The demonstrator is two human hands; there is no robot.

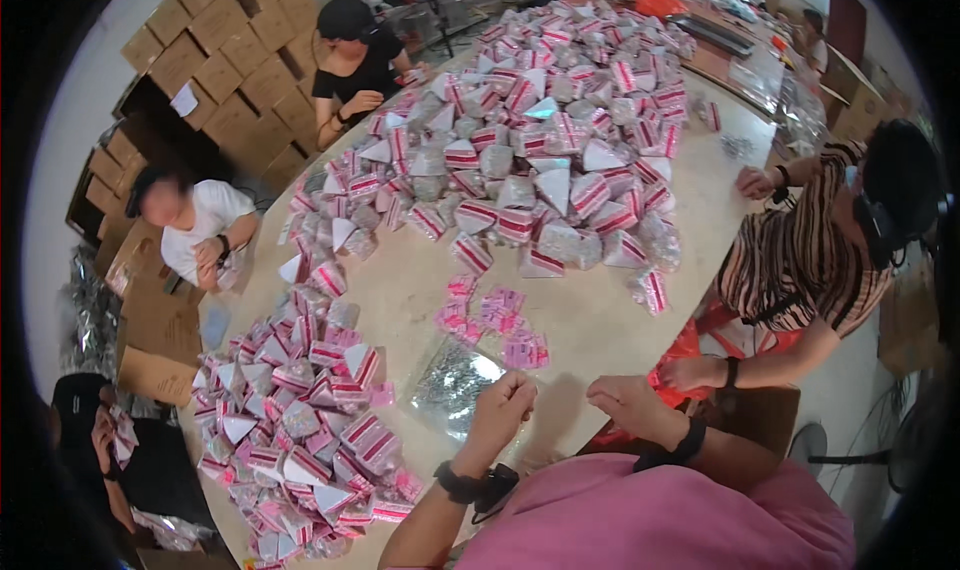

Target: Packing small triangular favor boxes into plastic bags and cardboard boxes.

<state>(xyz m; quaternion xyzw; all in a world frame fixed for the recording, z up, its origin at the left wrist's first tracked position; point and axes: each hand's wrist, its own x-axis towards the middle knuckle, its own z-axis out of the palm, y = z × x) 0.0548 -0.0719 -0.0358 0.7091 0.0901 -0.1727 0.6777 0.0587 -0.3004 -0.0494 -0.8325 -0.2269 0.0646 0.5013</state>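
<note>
- The left hand [503, 402] is curled into a loose fist at the near edge of the pale tabletop [590, 315]; whether the closed fingers pinch anything cannot be told.
- Its knuckles lie over the right edge of a clear, glittery plastic bag lying flat [450, 382], the thing nearest to both hands.
- The right hand [628, 402] rests palm down just beside the left, fingers bent and drawn together, holding nothing that shows. Both wrists wear dark bands, above a pink sleeve.
- Just beyond the bag lies a small scatter of bright pink paper labels [492, 318], flat on the table and apart from either hand.
- To the left, a heap of small wedge-shaped packets, white with red stripes [300, 420], spreads along the table's near left side.
- A far bigger mound of the same striped packets [540, 130] covers the middle and far end of the table, some in clear wrap.
- At the right, a person in a striped brown top [800, 260] leans in, one hand by orange plastic [690, 355] at the table edge.
- On the left sit a person in a white shirt [205, 225] and one in black [355, 60]; brown cardboard boxes [230, 60] are stacked against the wall behind them.
</note>
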